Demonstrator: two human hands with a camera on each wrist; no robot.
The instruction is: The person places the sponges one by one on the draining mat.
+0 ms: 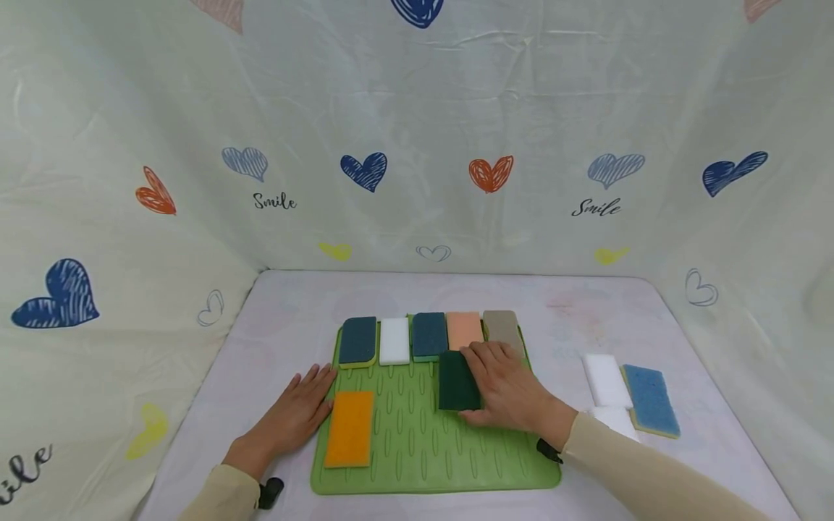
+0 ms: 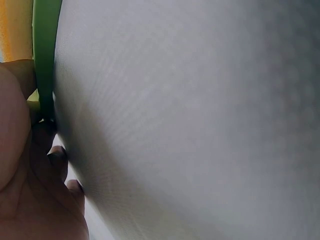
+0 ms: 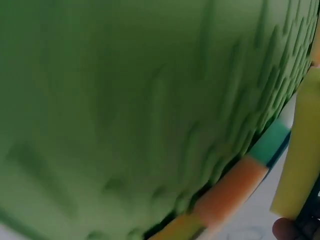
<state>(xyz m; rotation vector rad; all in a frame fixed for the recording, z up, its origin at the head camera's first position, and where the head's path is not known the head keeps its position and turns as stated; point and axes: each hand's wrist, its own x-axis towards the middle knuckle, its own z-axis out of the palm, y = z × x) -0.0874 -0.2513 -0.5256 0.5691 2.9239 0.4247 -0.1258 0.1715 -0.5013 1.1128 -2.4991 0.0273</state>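
A sponge with a dark green scouring face point(image 1: 459, 380) and a yellow body point(image 3: 299, 150) is above the right half of the green ribbed mat point(image 1: 417, 449). My right hand point(image 1: 508, 387) grips it by its right side, between thumb and fingers. My left hand point(image 1: 296, 412) lies flat with straight fingers at the mat's left edge, its thumb touching the rim point(image 2: 46, 55). Beside that thumb, an orange sponge point(image 1: 350, 429) lies on the mat. Along the far edge sit a dark blue sponge point(image 1: 357, 340), a white one point(image 1: 394, 341), another dark blue one point(image 1: 430, 335), a peach one point(image 1: 464, 330) and a grey-beige one point(image 1: 501, 327).
On the white tabletop point(image 1: 221, 405) to the right of the mat lie a white sponge point(image 1: 607, 380), a blue sponge with a yellow underside point(image 1: 651, 398), and another white sponge point(image 1: 614, 420) partly hidden by the right sleeve. A heart-printed curtain point(image 1: 417, 217) encloses the table.
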